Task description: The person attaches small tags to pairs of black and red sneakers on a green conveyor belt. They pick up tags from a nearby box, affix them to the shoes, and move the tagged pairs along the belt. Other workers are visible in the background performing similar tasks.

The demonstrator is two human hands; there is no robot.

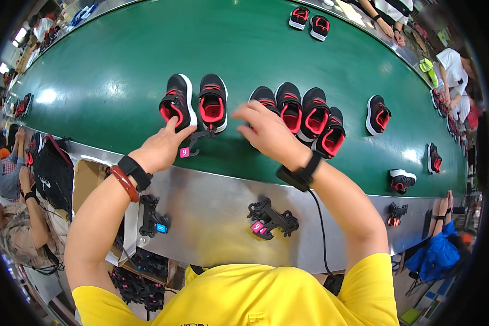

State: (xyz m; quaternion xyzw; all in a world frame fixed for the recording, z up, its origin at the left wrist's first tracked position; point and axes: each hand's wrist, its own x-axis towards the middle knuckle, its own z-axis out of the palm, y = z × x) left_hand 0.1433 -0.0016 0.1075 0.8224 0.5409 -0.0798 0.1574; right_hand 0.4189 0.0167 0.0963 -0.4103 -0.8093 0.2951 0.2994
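Note:
My left hand (161,145) pinches the heel of a black sneaker (178,98) with red trim and white sole, one finger at its opening. Beside it stands a matching sneaker (213,100). At the heels of these two lies a black plastic shoe hanger (202,136) with a pink tag (185,152); it seems hooked to the right one. My right hand (269,132) is raised with its fingers apart, holding nothing. It partly hides the leftmost sneaker (263,95) of a tight group; whether it touches that shoe I cannot tell.
Single sneakers (378,115) and a far pair (309,23) lie on the green belt (119,49). Black hangers (271,218) with a pink tag and hangers with a blue tag (161,229) lie on the metal ledge (217,206). A black cable (321,228) crosses it. Co-workers sit around.

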